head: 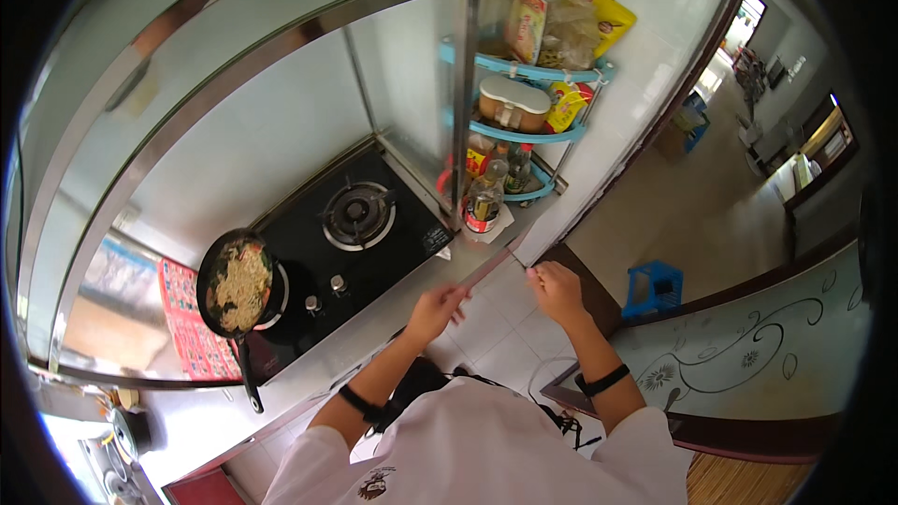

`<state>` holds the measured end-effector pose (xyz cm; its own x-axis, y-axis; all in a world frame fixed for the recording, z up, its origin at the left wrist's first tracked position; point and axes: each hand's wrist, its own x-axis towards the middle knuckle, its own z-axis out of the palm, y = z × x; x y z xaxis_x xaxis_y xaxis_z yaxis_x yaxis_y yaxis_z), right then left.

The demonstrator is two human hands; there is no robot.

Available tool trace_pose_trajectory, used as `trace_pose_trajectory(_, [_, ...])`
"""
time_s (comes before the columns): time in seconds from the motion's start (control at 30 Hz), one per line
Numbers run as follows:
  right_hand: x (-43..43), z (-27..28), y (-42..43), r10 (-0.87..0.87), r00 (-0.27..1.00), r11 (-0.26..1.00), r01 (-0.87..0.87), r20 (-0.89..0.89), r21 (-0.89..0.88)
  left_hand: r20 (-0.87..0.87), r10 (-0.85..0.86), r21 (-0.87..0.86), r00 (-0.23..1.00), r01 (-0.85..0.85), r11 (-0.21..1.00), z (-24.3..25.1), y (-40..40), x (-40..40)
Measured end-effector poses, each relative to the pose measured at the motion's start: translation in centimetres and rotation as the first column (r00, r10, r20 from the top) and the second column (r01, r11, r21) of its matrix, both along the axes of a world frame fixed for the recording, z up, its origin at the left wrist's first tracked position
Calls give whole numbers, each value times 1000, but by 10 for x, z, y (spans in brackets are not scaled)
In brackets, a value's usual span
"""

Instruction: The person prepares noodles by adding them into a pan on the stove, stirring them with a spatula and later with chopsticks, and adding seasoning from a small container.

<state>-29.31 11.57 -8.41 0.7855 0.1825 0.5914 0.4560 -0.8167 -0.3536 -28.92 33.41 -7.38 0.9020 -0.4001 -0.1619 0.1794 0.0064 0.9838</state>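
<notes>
Both hands are raised in front of the body, beyond the stove's front edge. My left hand (436,312) has its fingers loosely curled and a little apart, and nothing shows in it. To its right, my right hand (556,289) is curled with the fingers bent in; whether it holds anything small cannot be seen. A black frying pan (202,289) with cooked food (242,284), possibly noodles or rice with vegetables, rests over the left burner of a black gas stove (298,224). Its handle (248,375) points toward the counter's front. The right burner (358,214) bears no pan.
A blue corner shelf (519,133) carries a seasoning box (514,104), packets and bottles. A sauce bottle (483,207) stands on the counter (337,344) below. Metal-framed glass partitions surround the stove. A blue stool (652,287) stands beyond the doorway; a patterned glass door (744,351) is at right.
</notes>
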Motion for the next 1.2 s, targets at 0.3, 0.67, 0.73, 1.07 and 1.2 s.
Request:
trace_pose_trajectory(0.3, [-16, -2, -96, -394, 898, 917, 397, -196, -26, 48, 301, -227, 952, -283, 932, 44, -143, 177])
trace_pose_trajectory(0.67, [28, 18, -159, -577, 770, 804, 594, -271, -23, -93, 357, -97, 929, -365, 926, 39, -192, 290])
trace_pose_trajectory(0.73, [41, 18, -163, -581, 764, 795, 607, -281, 7, -51, 322, -112, 945, -326, 939, 38, -190, 290])
trace_pose_trajectory(1.07, [95, 16, -188, -432, 843, 867, 486, -319, 109, -161, 282, -185, 946, -309, 933, 39, -197, 294])
trace_pose_trajectory(1.2, [109, 16, -206, -400, 852, 889, 450, -337, 83, -114, 280, -318, 953, -302, 899, 52, -197, 281])
